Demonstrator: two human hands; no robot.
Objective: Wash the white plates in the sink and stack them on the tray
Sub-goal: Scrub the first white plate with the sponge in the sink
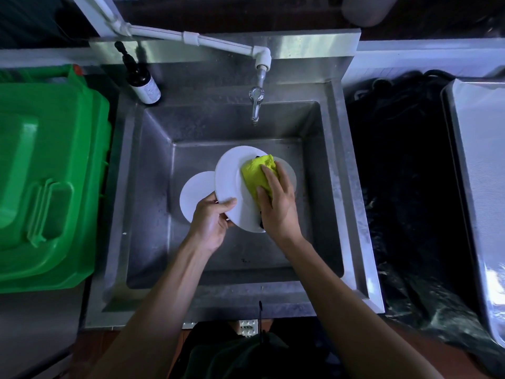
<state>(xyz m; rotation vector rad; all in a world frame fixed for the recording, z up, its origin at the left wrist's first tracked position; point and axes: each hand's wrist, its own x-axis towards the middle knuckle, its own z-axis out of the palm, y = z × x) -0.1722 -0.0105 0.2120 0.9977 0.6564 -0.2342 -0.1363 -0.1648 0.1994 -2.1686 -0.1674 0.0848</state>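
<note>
both forearms reach from six o'clock into the sink. right hand presses a yellow sponge flat on the raised plate; left hand pinches that plate's rim at seven o'clock. a second plate lies below at nine o'clock, perhaps a third at three. risk: a slick rim could slip and strike them. tray waits at three o'clock, bare.

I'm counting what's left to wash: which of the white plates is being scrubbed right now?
The big plate held tilted at its lower left rim by the left hand, with the right hand pressing the yellow sponge on it. The others lie behind it.
</note>
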